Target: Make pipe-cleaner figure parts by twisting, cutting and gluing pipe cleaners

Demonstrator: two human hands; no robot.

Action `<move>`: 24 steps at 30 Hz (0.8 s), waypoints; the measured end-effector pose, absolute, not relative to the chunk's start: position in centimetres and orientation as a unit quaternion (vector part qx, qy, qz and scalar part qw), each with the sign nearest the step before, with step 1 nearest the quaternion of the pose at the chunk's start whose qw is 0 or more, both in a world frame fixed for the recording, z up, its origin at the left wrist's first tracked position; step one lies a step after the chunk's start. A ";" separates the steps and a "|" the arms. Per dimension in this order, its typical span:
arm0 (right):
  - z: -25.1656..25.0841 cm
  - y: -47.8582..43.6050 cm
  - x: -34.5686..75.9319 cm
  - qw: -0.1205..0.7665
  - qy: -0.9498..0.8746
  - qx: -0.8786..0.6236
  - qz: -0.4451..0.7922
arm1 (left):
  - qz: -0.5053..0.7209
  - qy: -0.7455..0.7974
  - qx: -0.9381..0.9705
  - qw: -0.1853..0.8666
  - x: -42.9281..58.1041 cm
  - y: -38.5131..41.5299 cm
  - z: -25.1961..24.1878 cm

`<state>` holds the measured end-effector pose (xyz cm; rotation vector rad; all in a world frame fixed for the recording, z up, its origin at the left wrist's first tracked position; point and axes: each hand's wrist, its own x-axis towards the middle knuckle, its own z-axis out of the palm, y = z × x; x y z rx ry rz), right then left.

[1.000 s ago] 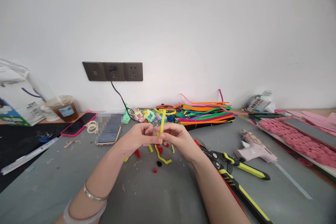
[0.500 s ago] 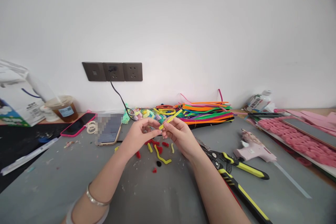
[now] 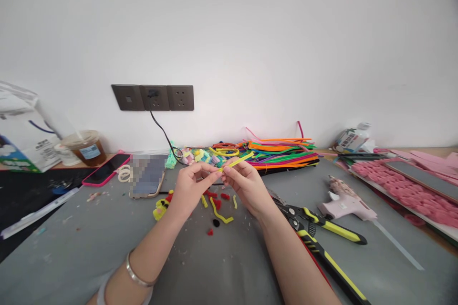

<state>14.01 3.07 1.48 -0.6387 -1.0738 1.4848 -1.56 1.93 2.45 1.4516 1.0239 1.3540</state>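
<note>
Between my two hands, above the grey mat, is a yellow pipe cleaner (image 3: pixel 240 159) that slants up to the right. My left hand (image 3: pixel 195 183) pinches its lower end between thumb and fingers. Close beside it, my right hand (image 3: pixel 246 183) grips the same piece with thumb and forefinger. Below the hands lie short red pipe cleaner bits (image 3: pixel 225 196), a bent yellow piece (image 3: pixel 221 214) and a small black oval (image 3: pixel 216 223). A yellow and black fuzzy piece (image 3: pixel 161 209) sits left of my left forearm, partly hidden by it.
Multicoloured pipe cleaners (image 3: pixel 286 157) are piled along the wall. To the right are yellow-black pliers (image 3: pixel 322 248), a pink glue gun (image 3: pixel 348 205) and a pink knitted-looking piece (image 3: pixel 408 188). On the left stand two phones (image 3: pixel 148 176), a drink cup (image 3: pixel 88 147) and a carton (image 3: pixel 28 138).
My left hand and forearm have shifted slightly right, uncovering more of the yellow and black piece. The held pipe cleaner now shows two strands at its upper end and lies flatter.
</note>
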 end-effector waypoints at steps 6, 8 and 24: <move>1.5 3.1 13.8 0.564 -0.464 -0.263 0.630 | 0.575 0.385 0.603 0.396 -1.3 1.8 2.6; 1.4 3.2 13.7 0.567 -0.460 -0.257 0.634 | 0.584 0.385 0.605 0.380 -1.3 1.8 2.7; 1.9 2.3 13.2 0.581 -0.524 -0.232 0.578 | 0.595 0.352 0.388 0.610 -1.0 1.8 2.9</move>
